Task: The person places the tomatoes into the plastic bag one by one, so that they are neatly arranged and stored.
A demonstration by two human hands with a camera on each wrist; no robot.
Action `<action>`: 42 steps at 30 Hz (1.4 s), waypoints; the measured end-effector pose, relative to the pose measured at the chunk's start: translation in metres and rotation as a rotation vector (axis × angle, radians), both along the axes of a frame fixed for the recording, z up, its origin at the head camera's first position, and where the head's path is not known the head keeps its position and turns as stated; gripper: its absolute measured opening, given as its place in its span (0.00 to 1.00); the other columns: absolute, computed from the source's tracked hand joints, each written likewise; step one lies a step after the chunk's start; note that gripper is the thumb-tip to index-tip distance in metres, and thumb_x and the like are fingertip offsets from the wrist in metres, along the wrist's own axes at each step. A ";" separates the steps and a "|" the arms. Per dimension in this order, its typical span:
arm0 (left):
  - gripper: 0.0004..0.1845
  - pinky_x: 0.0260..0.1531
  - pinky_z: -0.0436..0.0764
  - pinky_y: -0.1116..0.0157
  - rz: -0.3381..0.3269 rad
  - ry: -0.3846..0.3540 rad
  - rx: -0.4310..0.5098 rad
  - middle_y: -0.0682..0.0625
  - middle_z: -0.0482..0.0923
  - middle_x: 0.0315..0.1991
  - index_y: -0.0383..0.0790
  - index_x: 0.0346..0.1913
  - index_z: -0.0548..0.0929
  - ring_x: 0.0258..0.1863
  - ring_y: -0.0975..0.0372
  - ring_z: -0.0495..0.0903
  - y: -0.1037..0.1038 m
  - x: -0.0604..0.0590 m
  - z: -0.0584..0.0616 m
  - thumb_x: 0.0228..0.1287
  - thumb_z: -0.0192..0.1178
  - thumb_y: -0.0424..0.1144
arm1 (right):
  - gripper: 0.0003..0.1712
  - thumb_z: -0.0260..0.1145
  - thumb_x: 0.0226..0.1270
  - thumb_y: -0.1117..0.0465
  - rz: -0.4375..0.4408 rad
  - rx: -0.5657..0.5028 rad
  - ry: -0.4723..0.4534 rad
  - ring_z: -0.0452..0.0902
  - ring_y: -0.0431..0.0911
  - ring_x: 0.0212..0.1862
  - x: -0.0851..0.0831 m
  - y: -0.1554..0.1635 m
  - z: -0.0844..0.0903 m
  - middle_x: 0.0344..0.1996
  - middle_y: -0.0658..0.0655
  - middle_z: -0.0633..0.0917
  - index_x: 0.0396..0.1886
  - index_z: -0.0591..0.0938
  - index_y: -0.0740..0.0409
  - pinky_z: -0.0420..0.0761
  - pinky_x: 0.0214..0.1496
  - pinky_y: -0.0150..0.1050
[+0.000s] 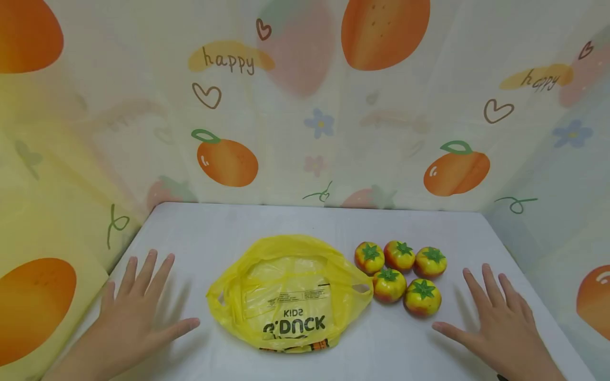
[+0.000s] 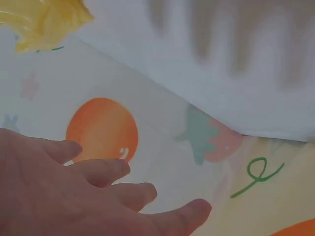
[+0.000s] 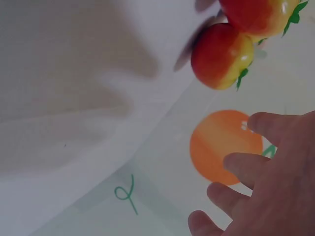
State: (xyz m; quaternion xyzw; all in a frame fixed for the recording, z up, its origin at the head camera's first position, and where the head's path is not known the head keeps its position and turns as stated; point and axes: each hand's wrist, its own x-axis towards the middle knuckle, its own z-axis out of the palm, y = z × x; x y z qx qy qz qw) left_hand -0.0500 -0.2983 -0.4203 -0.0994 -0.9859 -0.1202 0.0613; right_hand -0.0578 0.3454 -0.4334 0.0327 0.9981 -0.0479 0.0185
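Note:
A crumpled yellow plastic bag (image 1: 289, 292) printed "KIDS DUCK" lies in the middle of the white table (image 1: 295, 222). Several red-and-yellow toy tomatoes (image 1: 401, 275) with green tops sit in a cluster just right of it. My left hand (image 1: 138, 301) hovers flat over the table left of the bag, fingers spread, holding nothing. My right hand (image 1: 495, 317) is spread the same way to the right of the tomatoes, empty. In the right wrist view two tomatoes (image 3: 219, 55) show beyond my straight fingers (image 3: 246, 167). A corner of the bag (image 2: 42, 22) shows in the left wrist view.
A pale cloth backdrop (image 1: 305, 106) printed with oranges, hearts and "happy" stands close behind and on both sides of the table. The table's left edge (image 1: 124, 248) and right edge (image 1: 510, 248) meet the cloth walls.

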 end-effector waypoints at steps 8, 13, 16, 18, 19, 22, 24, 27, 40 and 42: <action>0.54 0.60 0.82 0.36 -0.058 0.078 0.010 0.38 0.66 0.82 0.49 0.86 0.62 0.74 0.37 0.75 0.021 -0.011 0.013 0.66 0.67 0.72 | 0.77 0.69 0.54 0.15 0.083 -0.039 0.072 0.42 0.78 0.83 -0.002 -0.016 0.001 0.86 0.78 0.47 0.87 0.57 0.61 0.53 0.72 0.86; 0.41 0.53 0.87 0.40 -0.079 0.040 0.088 0.46 0.79 0.74 0.51 0.80 0.72 0.67 0.46 0.83 0.044 -0.022 0.021 0.73 0.63 0.68 | 0.74 0.70 0.53 0.15 0.110 -0.055 0.105 0.52 0.79 0.78 -0.005 -0.029 0.005 0.82 0.80 0.56 0.83 0.64 0.63 0.59 0.70 0.86; 0.39 0.58 0.86 0.39 -0.086 0.016 0.131 0.47 0.81 0.73 0.51 0.79 0.74 0.69 0.46 0.83 0.057 -0.029 0.027 0.75 0.62 0.68 | 0.71 0.71 0.52 0.15 0.121 -0.058 0.134 0.61 0.79 0.72 -0.008 -0.039 0.009 0.78 0.81 0.64 0.78 0.70 0.64 0.65 0.67 0.84; 0.40 0.62 0.84 0.39 -0.087 -0.024 0.162 0.46 0.80 0.73 0.48 0.79 0.74 0.70 0.45 0.81 0.064 -0.035 0.030 0.75 0.60 0.69 | 0.68 0.72 0.51 0.15 0.131 -0.068 0.149 0.68 0.78 0.68 -0.010 -0.045 0.010 0.74 0.80 0.69 0.75 0.74 0.64 0.71 0.65 0.82; 0.40 0.64 0.82 0.38 -0.090 -0.045 0.177 0.44 0.80 0.73 0.46 0.79 0.74 0.71 0.43 0.81 0.066 -0.037 0.032 0.76 0.60 0.69 | 0.67 0.72 0.51 0.16 0.135 -0.078 0.151 0.71 0.77 0.66 -0.011 -0.048 0.011 0.72 0.80 0.72 0.75 0.75 0.64 0.74 0.64 0.80; 0.45 0.70 0.78 0.36 -0.096 -0.128 0.221 0.39 0.78 0.75 0.41 0.80 0.72 0.73 0.40 0.77 0.073 -0.047 0.034 0.75 0.58 0.71 | 0.66 0.72 0.51 0.15 0.123 -0.095 0.116 0.77 0.74 0.62 -0.014 -0.054 0.013 0.68 0.78 0.76 0.74 0.77 0.62 0.81 0.59 0.76; 0.47 0.71 0.77 0.36 -0.095 -0.183 0.241 0.37 0.76 0.76 0.39 0.81 0.70 0.73 0.39 0.77 0.077 -0.053 0.034 0.74 0.58 0.72 | 0.67 0.71 0.50 0.14 0.105 -0.099 0.075 0.78 0.72 0.61 -0.015 -0.057 0.013 0.67 0.77 0.77 0.74 0.77 0.60 0.83 0.57 0.75; 0.50 0.68 0.80 0.36 -0.079 -0.272 0.272 0.38 0.74 0.78 0.41 0.82 0.68 0.71 0.40 0.79 0.082 -0.061 0.034 0.72 0.58 0.75 | 0.66 0.72 0.50 0.15 0.082 -0.089 0.026 0.80 0.70 0.59 -0.016 -0.060 0.013 0.65 0.77 0.78 0.74 0.77 0.59 0.86 0.55 0.73; 0.48 0.63 0.84 0.39 -0.031 -0.414 0.348 0.38 0.74 0.78 0.44 0.82 0.68 0.69 0.39 0.81 0.096 -0.077 0.032 0.72 0.61 0.72 | 0.58 0.80 0.57 0.28 0.058 -0.097 -0.044 0.80 0.71 0.62 -0.025 -0.068 0.011 0.68 0.77 0.77 0.77 0.75 0.58 0.85 0.57 0.73; 0.46 0.62 0.85 0.40 -0.028 -0.419 0.346 0.36 0.75 0.76 0.43 0.82 0.69 0.68 0.39 0.82 0.095 -0.077 0.031 0.73 0.61 0.70 | 0.58 0.80 0.57 0.29 0.054 -0.098 -0.061 0.80 0.71 0.62 -0.027 -0.069 0.011 0.69 0.76 0.77 0.77 0.75 0.59 0.85 0.57 0.73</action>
